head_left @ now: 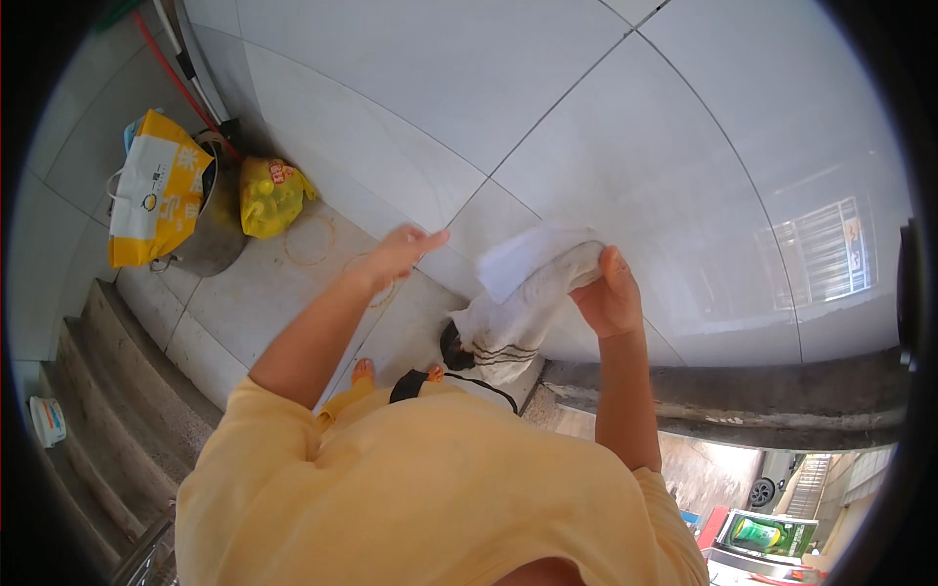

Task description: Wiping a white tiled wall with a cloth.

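Observation:
My right hand [611, 298] grips the upper end of a pale, greyish-white cloth [532, 298], thumb up along its edge. The cloth hangs in folds down and to the left, with thin dark stripes near its lower end. A whiter, flatter part [513, 264] stands out at its upper left; whether it is a separate piece I cannot tell. Something black [454, 349] shows beside the lower end. To the left of the cloth and apart from it, my left hand [399, 254] is slightly blurred, with its fingers stretched toward the cloth and nothing visible in them.
A tiled wall [391, 68] rises ahead. At the left stand a metal pot [223, 230], a yellow-and-white bag [156, 190] and a yellow plastic bag [276, 200]. Steps [127, 381] run down the left, near a white tub [47, 420]. A dark ledge [723, 400] crosses the right.

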The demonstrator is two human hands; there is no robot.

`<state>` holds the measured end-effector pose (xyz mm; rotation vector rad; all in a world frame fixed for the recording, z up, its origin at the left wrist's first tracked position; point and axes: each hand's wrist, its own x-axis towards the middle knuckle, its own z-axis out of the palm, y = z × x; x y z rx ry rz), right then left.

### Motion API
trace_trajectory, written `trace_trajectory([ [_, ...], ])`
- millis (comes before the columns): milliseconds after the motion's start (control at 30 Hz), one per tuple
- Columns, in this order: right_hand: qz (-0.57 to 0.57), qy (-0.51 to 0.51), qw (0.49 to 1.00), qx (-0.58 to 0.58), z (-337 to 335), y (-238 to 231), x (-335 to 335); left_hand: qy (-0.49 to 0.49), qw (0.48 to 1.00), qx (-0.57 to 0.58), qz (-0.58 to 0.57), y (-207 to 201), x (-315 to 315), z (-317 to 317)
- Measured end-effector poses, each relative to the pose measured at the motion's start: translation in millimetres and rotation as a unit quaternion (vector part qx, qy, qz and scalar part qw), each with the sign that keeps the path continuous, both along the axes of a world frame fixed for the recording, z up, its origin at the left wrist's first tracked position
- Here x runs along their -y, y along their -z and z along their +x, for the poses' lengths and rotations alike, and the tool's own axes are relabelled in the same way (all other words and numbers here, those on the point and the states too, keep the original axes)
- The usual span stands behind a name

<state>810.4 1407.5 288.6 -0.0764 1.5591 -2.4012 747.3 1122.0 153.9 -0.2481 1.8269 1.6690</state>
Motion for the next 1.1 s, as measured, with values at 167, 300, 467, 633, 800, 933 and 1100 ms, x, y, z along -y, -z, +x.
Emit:
trace_trajectory([
  [167,-0.033,0.007,0.999,0.002,6,-9,33,0.032,0.974,0.187,0.126,18,-34,70],
  [300,-0.158,0.003,0.987,0.03,25,-2,58,0.0,0.892,0.202,0.404,-1,-52,76],
  [467,-0.188,0.057,0.973,0.122,52,27,55,0.029,0.764,0.157,0.625,-17,-49,59],
  [633,0.54,0.0,0.841,-0.03,55,42,-8,-0.092,0.766,0.193,0.606,-30,-52,57],
  [800,0.661,0.25,0.67,-0.229,31,-71,-108,-0.203,0.762,0.154,0.595,-39,-46,28],
  [933,0.718,0.4,0.411,-0.394,1,-172,-187,-0.297,0.805,-0.066,0.51,-65,-51,-31],
  [1100,0.739,0.436,0.141,-0.493,-53,-213,-229,-0.397,0.749,-0.309,0.43,-110,-60,-138],
])
